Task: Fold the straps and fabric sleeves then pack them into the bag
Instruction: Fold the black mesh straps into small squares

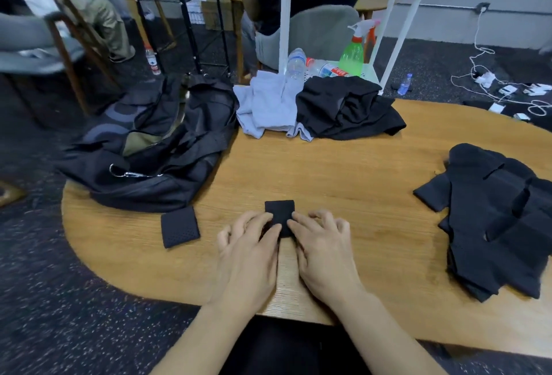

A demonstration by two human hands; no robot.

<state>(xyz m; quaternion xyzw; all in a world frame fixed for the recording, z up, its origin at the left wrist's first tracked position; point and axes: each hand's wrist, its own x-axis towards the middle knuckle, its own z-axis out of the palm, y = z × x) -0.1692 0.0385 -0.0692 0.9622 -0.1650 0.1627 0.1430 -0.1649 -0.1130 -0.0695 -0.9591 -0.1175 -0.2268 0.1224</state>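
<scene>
Both hands worked at the near table edge [298,306]. The left hand [251,249] and right hand [321,247] lay fingers-down on a small black strap piece [280,214], fingertips pressing its near end flat against the wood; fingers were curled and spread, pinning rather than lifting it.

Just left of them lay a folded black piece [180,226], flat and apart from the hands.

Risk, as judged: the fold under the fingers looked springy and could reopen once pressure came off; a sideways slide on the smooth wood would skew the edges.

At right, a loose pile of black sleeves [493,219] waited, overhanging toward the edge, so a snag could drag it off.

Farther left, the black bag [149,147] sat open and slumped; an olive lining showed, contents not discernible. The sagging mouth could hinder packing.

Beyond lay grey cloth [265,105] and black cloth [346,105].
</scene>
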